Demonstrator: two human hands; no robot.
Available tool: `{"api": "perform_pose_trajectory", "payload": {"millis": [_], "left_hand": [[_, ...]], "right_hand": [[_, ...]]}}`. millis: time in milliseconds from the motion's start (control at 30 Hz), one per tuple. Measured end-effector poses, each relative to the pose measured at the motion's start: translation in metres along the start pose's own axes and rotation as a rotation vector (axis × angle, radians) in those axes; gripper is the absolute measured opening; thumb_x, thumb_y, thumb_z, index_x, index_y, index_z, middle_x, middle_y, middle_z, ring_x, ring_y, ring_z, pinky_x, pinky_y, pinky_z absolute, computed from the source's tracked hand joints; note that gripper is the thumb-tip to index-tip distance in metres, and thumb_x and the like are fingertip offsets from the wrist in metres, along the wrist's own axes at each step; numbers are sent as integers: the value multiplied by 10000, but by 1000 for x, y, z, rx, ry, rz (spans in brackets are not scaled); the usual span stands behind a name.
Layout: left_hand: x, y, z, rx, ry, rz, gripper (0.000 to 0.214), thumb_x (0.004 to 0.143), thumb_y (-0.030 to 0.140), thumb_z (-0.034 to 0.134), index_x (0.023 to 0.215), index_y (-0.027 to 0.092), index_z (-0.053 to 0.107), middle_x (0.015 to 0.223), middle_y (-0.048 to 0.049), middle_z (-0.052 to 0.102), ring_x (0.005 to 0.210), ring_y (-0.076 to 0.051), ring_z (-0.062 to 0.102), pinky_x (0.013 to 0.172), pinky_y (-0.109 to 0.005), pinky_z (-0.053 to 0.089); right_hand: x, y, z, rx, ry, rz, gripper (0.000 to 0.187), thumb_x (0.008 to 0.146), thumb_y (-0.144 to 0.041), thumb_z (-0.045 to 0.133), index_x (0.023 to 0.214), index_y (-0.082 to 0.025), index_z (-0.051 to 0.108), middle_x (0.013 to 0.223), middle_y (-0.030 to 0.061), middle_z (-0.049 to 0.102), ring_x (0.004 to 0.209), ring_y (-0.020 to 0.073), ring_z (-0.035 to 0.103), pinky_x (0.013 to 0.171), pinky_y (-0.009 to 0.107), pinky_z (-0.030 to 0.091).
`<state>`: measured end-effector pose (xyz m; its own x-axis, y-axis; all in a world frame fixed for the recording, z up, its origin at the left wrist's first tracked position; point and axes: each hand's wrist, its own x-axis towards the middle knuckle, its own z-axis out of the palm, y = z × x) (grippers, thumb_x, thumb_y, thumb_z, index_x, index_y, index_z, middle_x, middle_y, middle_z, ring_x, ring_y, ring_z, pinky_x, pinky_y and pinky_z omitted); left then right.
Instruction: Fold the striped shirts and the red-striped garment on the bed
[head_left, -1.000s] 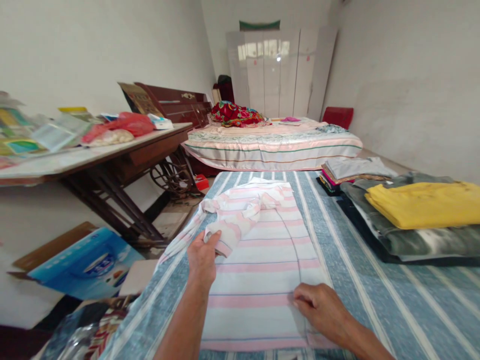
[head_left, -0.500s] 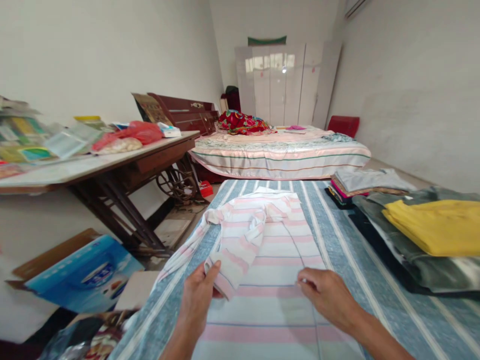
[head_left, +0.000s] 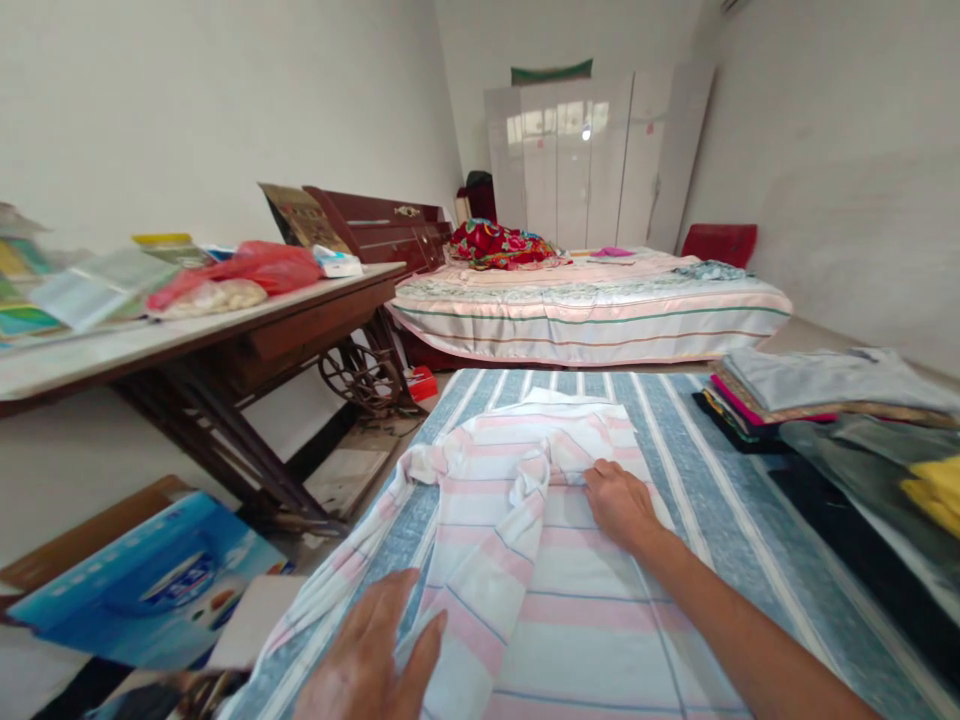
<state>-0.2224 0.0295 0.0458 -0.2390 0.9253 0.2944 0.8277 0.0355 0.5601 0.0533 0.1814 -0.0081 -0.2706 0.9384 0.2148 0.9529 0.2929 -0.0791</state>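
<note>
A white long-sleeved shirt (head_left: pixel 577 560) with pink and thin dark stripes lies spread on the blue-and-white striped bed cover (head_left: pixel 675 440). One sleeve is folded down across its front, while the other trails off to the left. My left hand (head_left: pixel 371 645) is low in the view beside the folded sleeve, thumb and fingers apart, gripping nothing. Farther up, my right hand (head_left: pixel 619 500) has its fingers bent together on the shirt's fabric near the top of the folded sleeve; the fingertips are partly hidden.
Folded clothes (head_left: pixel 832 390) are stacked on the right, with a yellow garment (head_left: pixel 937 490) nearer me. On the left stand a sewing-machine table (head_left: pixel 300 310) holding a red plastic bag (head_left: pixel 262 268) and, below, a blue box (head_left: pixel 165 590). Another bed (head_left: pixel 585 320) lies beyond.
My left hand has let go of the sleeve's cuff and come down toward me. My right hand has moved up along the shirt. The view has shifted a little left.
</note>
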Motion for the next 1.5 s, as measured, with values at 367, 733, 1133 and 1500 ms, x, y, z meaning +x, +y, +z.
{"api": "perform_pose_trajectory", "payload": {"millis": [367, 733, 1133, 1500], "left_hand": [[110, 111, 106, 446, -388, 297, 302, 811, 341, 510, 1025, 150, 603, 1051, -150, 585, 1045, -294, 525, 841, -390, 450], [162, 79, 112, 36, -289, -108, 136, 656, 129, 531, 525, 165, 527, 555, -12, 502, 687, -189, 543, 657, -280, 392], [176, 49, 97, -714, -427, -501, 62, 541, 179, 539, 540, 171, 478, 485, 16, 498, 461, -150, 518, 492, -280, 466], [177, 48, 92, 439, -359, -17, 124, 746, 123, 455, 770, 149, 574, 738, -65, 611, 778, -223, 596, 681, -295, 429]], "right_hand": [[-2, 7, 17, 0, 100, -6, 221, 896, -143, 400, 840, -188, 608, 877, 56, 596, 837, 183, 521, 698, 287, 350], [-1, 9, 23, 37, 270, -33, 141, 795, -105, 488, 736, -191, 583, 784, 39, 584, 748, 177, 505, 632, 295, 312], [0, 12, 25, 139, 337, -21, 120, 695, -88, 487, 690, -196, 538, 750, 27, 549, 741, 170, 486, 630, 281, 314], [0, 16, 23, 251, 321, 5, 110, 662, -86, 485, 655, -195, 505, 726, 23, 541, 743, 163, 482, 636, 264, 325]]}}
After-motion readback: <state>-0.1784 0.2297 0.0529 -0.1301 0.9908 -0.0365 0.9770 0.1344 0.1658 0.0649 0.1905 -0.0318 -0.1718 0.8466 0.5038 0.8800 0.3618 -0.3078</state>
